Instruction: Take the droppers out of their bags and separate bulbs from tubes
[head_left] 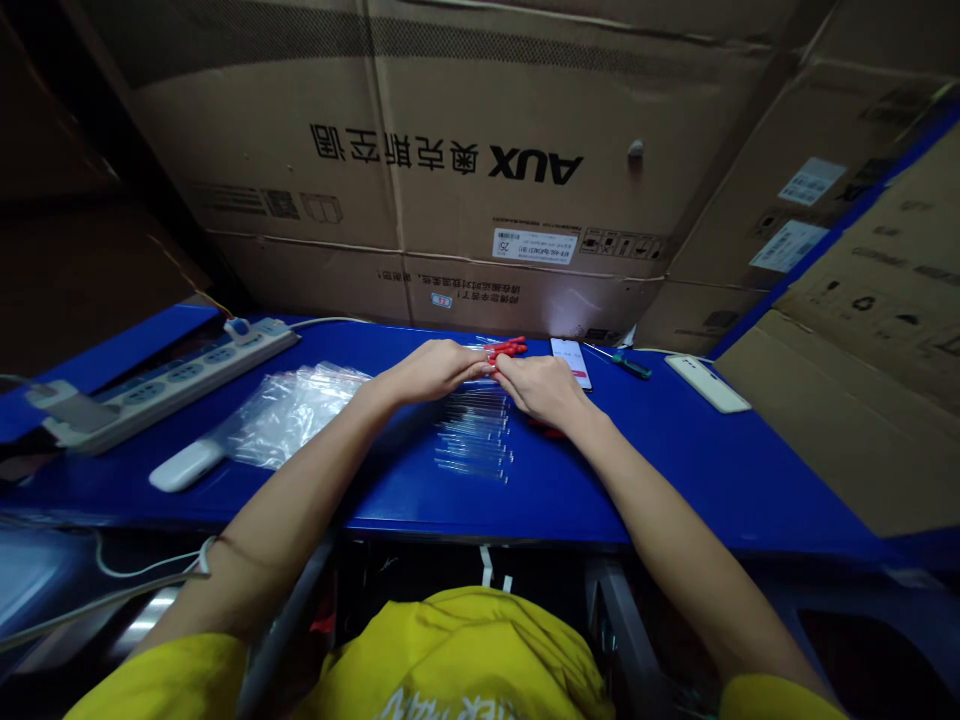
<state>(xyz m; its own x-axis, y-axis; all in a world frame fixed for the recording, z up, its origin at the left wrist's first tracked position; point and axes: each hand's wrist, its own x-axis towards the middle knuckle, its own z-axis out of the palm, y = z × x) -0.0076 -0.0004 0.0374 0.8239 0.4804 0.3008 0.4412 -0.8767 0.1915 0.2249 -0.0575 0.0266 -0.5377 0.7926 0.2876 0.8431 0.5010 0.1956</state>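
My left hand [444, 368] and my right hand [541, 386] meet fingertip to fingertip over the table. Both are closed in a pinch. A small red piece [493, 363] shows at the fingertips, mostly hidden, on the right hand's side. What the left fingers grip is too covered to make out. Just behind the hands lie several slim red pieces [511, 346]. Below the hands, several thin shiny metal rods [474, 440] are laid side by side in a column. More red pieces [546, 428] peek out under my right wrist.
Clear plastic bags [296, 410] and a white rounded device [187, 464] lie left, near a power strip [187, 372]. A lit phone [570, 362], a screwdriver [631, 366] and a white slab-shaped device [707, 383] lie right. Cardboard [450, 200] walls the blue table's [675, 470] back.
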